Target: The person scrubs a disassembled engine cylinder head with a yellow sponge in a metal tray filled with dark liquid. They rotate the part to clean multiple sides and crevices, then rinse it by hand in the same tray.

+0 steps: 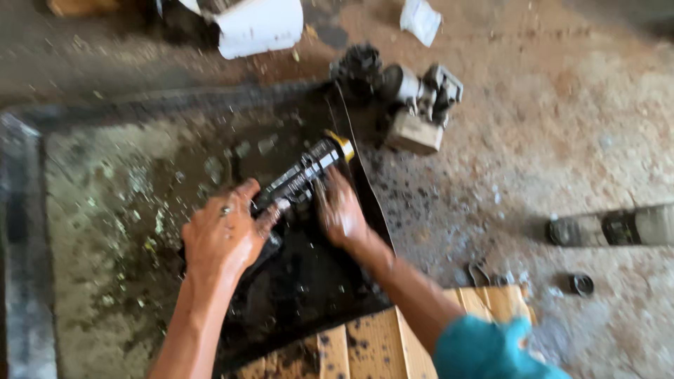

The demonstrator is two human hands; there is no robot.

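Closing around a black cylindrical part (303, 173), both hands' grip.

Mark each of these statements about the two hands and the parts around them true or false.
1. Both hands are on the dark ribbed cylinder. True: left hand, right hand.
2. The cylinder has a red cap. False: its far end is yellow.
3. The hands work over a black oily tray. True.
4. A grey metal part lies inside the tray. False: it lies on the floor beyond it.
5. The sleeve is teal. True.
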